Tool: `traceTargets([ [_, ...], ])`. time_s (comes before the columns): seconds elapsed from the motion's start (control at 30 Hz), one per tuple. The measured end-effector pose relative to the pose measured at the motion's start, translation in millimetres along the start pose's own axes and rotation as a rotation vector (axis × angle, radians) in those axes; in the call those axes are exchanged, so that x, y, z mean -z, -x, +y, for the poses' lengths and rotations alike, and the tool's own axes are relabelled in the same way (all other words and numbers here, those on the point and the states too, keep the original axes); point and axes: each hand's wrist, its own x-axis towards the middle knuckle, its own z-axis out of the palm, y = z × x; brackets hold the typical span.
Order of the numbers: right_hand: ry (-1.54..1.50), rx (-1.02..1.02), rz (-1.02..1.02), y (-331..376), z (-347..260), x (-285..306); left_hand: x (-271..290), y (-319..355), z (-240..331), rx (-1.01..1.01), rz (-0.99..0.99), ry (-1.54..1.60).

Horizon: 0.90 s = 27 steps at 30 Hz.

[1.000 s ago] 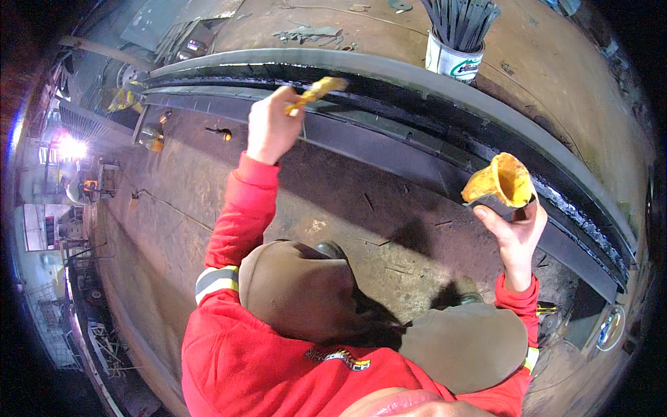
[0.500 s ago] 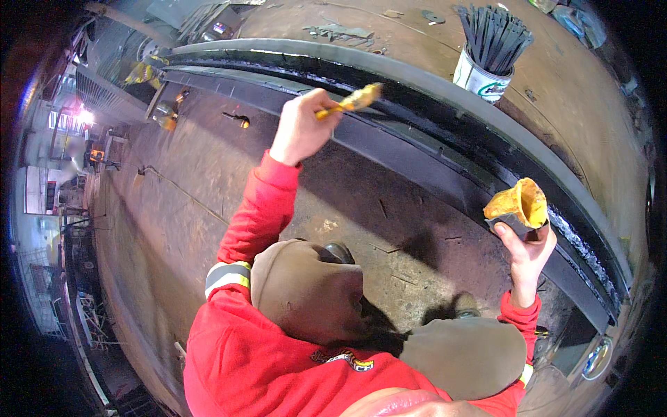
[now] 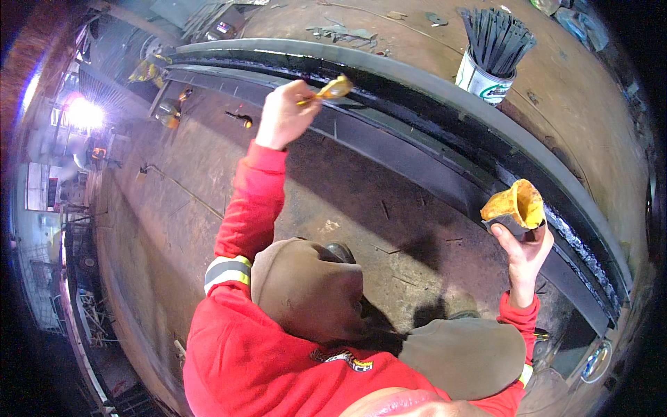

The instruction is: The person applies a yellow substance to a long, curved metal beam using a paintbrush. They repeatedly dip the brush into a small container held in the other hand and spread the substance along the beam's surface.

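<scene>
right hand closed around a cup full of yellow paste, just in front of the long dark beam | left hand closed on a small brush, tip yellow, maybe touching the beam | white can of dark rods behind the beam

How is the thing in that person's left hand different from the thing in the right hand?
The left hand pinches a thin brush against the black beam; the right hand cups a wide container, away from it. The brush is slim, the container broad and open. Both are coated in yellow-orange paste.
</scene>
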Motion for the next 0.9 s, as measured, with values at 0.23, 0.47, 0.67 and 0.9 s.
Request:
traceTargets([
  [0.23,-0.070,-0.005,-0.013,-1,1,-5,-19,-6,9,0.028,0.045,-0.330],
  [0.47,-0.018,0.002,-0.022,-2,-3,1,-39,25,81,-0.192,-0.104,0.214],
  [0.67,-0.012,0.002,-0.006,2,-5,4,-21,36,38,0.103,0.300,-0.142],
  [0.9,0.165,0.105,-0.010,2,-14,-8,-9,27,108,-0.268,-0.094,0.272],
])
